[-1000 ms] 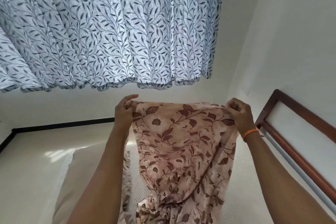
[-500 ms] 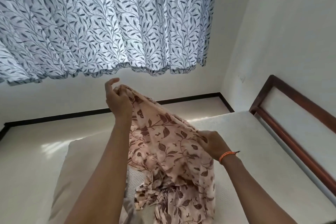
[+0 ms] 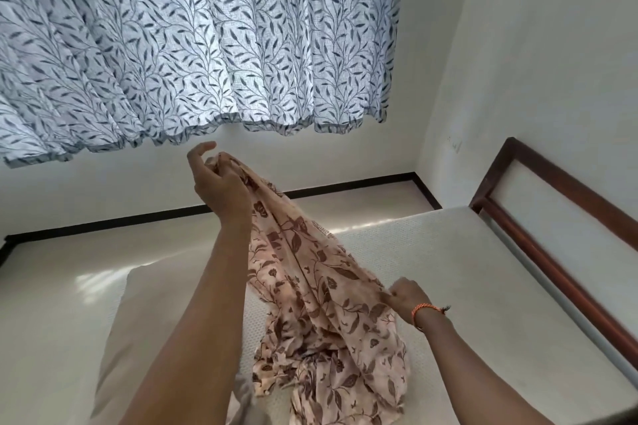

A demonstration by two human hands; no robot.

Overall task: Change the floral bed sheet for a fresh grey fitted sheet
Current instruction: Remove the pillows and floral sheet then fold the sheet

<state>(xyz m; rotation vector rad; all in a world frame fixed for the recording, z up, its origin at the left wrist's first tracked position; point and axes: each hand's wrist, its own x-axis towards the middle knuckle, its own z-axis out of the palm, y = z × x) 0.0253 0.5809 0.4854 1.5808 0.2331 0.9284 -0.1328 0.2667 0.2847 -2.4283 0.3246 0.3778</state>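
The left hand (image 3: pixel 217 186) pinches the floral bed sheet (image 3: pixel 310 272) high; its length slants down-right to the right hand (image 3: pixel 407 298), gripping lower, nearer the mattress (image 3: pixel 483 269).

The right hand (image 3: pixel 407 298) now sits low near the mattress (image 3: pixel 483 286), so the sheet (image 3: pixel 310 286) slants, apparently more bunched.

The left hand (image 3: pixel 217 185) holds one end of the floral bed sheet (image 3: pixel 310 272) raised high; the right hand (image 3: pixel 407 298) pinches it lower down, its bunched remainder lying on the bare mattress (image 3: pixel 483 286) beside a pillow (image 3: pixel 138 321).
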